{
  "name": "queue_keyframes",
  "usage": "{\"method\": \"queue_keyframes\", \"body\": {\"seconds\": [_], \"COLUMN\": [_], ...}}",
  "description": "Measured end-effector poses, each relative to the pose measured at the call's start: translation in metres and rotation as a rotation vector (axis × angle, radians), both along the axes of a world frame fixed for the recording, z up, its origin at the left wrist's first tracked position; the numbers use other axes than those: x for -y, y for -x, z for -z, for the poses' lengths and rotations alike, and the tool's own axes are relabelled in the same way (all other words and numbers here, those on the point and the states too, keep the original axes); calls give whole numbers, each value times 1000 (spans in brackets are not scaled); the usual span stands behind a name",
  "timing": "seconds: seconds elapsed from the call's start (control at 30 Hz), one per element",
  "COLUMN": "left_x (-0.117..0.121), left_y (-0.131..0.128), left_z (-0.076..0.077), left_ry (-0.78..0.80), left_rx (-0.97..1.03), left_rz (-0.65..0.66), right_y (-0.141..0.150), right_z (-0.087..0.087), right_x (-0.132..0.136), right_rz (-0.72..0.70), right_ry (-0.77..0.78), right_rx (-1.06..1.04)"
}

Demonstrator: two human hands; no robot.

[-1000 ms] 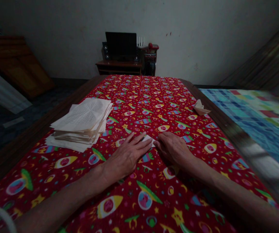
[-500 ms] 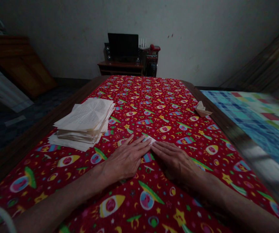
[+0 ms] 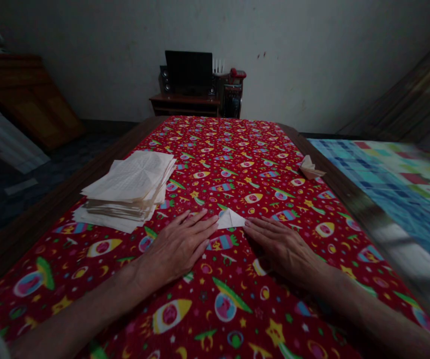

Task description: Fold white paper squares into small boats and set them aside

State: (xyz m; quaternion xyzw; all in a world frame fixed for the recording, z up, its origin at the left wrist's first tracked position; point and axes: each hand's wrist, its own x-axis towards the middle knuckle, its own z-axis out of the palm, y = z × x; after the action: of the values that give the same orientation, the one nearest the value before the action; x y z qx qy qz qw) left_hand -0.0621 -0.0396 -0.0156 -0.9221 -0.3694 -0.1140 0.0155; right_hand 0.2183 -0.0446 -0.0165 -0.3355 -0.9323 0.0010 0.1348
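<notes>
A small white folded paper triangle lies on the red patterned tablecloth, its point facing away from me and a crease running down its middle. My left hand rests flat at its left corner, palm down, with fingers stretched out and fingertips at the paper's edge. On the opposite side my right hand also lies palm down, fingers extended and close together, the tips touching the right corner. Neither hand grips anything.
To the left sits a stack of creased paper sheets. A folded paper piece stands near the right edge of the cloth. Beyond the table are a monitor on a stand and, rightward, a bed with a patterned cover.
Both hands have slid apart, the left one leftward and the right one slightly rightward. The paper triangle, mostly covered before, now shows between the fingertips.
</notes>
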Motion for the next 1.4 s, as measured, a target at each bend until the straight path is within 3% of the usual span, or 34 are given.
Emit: {"method": "queue_keyframes", "body": {"seconds": [0.17,0.4,0.6,0.8,1.0,1.4], "left_x": [-2,-11,-18,-20,-20,-26], "left_y": [2,-25,-25,-20,-25,-25], "left_z": [-1,-4,-1,3,5,11], "left_ry": [-8,-10,-17,25,55,99], "left_rx": [6,36,64,235,246,388], "left_rz": [23,101,119,-2,-48,-94], "right_y": [8,37,26,32,36,29], "right_z": [-4,-8,-13,-11,-10,4], "right_x": [0,-5,-10,-21,-33,-44], "right_rz": [2,-41,-30,51,81,3], "right_ry": [-45,-69,42,-89,-43,-41], "right_rx": [39,47,-3,23,64,-99]}}
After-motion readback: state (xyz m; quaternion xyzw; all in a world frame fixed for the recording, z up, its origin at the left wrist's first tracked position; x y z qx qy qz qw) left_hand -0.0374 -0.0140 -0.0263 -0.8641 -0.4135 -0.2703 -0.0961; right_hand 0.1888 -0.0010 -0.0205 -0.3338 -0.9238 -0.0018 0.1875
